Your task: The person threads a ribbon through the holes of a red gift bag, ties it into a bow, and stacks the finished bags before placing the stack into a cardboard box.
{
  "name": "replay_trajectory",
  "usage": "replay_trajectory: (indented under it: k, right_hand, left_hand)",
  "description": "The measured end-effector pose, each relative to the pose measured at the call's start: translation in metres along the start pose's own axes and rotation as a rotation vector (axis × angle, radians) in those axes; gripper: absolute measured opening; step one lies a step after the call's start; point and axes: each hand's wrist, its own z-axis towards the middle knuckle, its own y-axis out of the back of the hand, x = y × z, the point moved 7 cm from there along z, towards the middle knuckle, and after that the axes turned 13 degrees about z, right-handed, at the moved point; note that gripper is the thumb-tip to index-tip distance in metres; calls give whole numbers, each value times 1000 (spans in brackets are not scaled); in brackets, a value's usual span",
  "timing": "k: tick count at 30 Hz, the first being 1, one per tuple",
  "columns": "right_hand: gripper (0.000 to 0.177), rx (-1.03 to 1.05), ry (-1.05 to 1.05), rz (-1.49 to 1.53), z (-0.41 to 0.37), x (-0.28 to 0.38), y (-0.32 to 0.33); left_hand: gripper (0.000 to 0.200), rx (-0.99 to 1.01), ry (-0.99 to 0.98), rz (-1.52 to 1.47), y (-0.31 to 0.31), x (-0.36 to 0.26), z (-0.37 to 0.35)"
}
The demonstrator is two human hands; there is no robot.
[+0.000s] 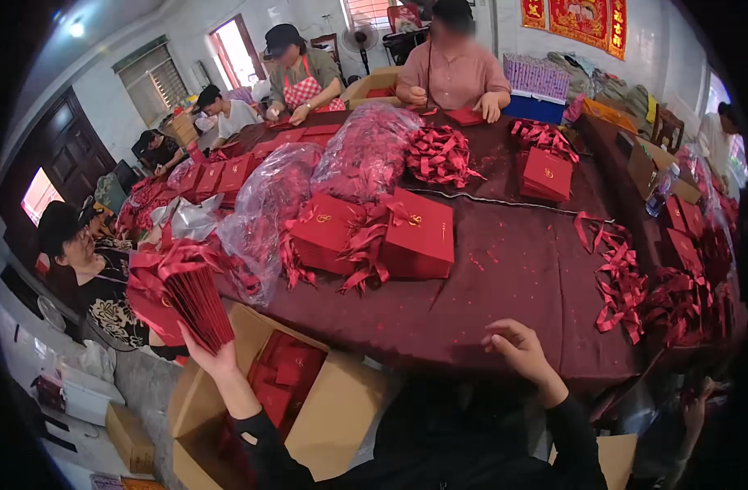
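My left hand (213,359) holds up a thick stack of red bags (198,306) with red ribbons, above the left edge of an open cardboard box (341,408). Inside that box lie more red bags (291,367). Over the near edge of the dark red table (505,278), my right hand (517,347) is raised with its fingers apart and slightly curled, holding nothing. Two stacks of red bags with gold print, a left one (325,233) and a right one (420,233), stand on the table between my hands and the plastic-wrapped ribbons (362,151).
Ribbon piles lie at the table's back (441,155) and right side (621,282). Another bag stack (547,174) sits at back right. Several people are around the table, one close at the left (104,286). A clear bottle (661,192) stands at the right.
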Motion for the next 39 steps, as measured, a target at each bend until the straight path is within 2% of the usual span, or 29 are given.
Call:
replay_trajectory:
  k: [1, 3, 4, 6, 7, 8, 9, 10, 11, 12, 13, 15, 17, 19, 21, 22, 30, 39]
  right_hand:
    - [21, -47, -11, -109, 4, 3, 6]
    - [29, -144, -56, -414, 10, -4, 30]
    - [29, -149, -53, -414, 10, -6, 40]
    - [38, -6, 355, -1355, 11, 26, 19]
    - [38, -24, 342, -1355, 13, 26, 25]
    - [40, 59, 341, -1359, 14, 17, 28]
    - [43, 126, 333, -1363, 12, 9, 34]
    - [43, 129, 298, -1386, 11, 8, 39]
    - [43, 138, 323, -1377, 11, 8, 39]
    - [43, 135, 340, -1377, 10, 7, 40]
    - [42, 137, 367, -1375, 9, 3, 44]
    - [41, 136, 386, -1362, 6, 1, 46]
    - [39, 125, 398, -1338, 5, 3, 46]
    - [39, 87, 394, -1336, 3, 1, 51]
    - [39, 112, 449, -1324, 2, -1, 49]
    - [40, 95, 409, -1339, 3, -6, 51]
    - [39, 93, 452, -1349, 1, -5, 52]
    - [39, 106, 422, -1336, 3, 0, 48]
  left_hand:
    - [39, -70, -40, 33, 10, -8, 11]
    - [40, -45, -18, 21, 27, -10, 35]
    - [41, -107, -58, 37, 36, -13, 44]
    - [44, -290, -108, 50, 61, -19, 63]
    - [46, -285, -86, 53, 68, -21, 70]
    - [48, -269, -49, 57, 74, -20, 78]
    - [49, -302, -63, 109, 85, -22, 85]
    - [51, -419, -18, 119, 72, -16, 78]
    - [52, -424, -4, 131, 91, -24, 89]
    - [52, -352, -285, 798, 155, -54, 115]
    - [56, -355, -82, 170, 94, -25, 93]
    - [57, -270, 28, 203, 46, 50, 123]
    - [57, -183, 50, 291, 42, 100, 144]
    - [58, -109, 33, 381, 27, 128, 150]
    - [59, -47, -17, 474, 19, 139, 151]
    - [60, -21, -52, 522, 17, 139, 151]
    - [64, 142, -430, 922, 24, 88, 143]
    - [69, 148, -955, 1487, 63, -34, 88]
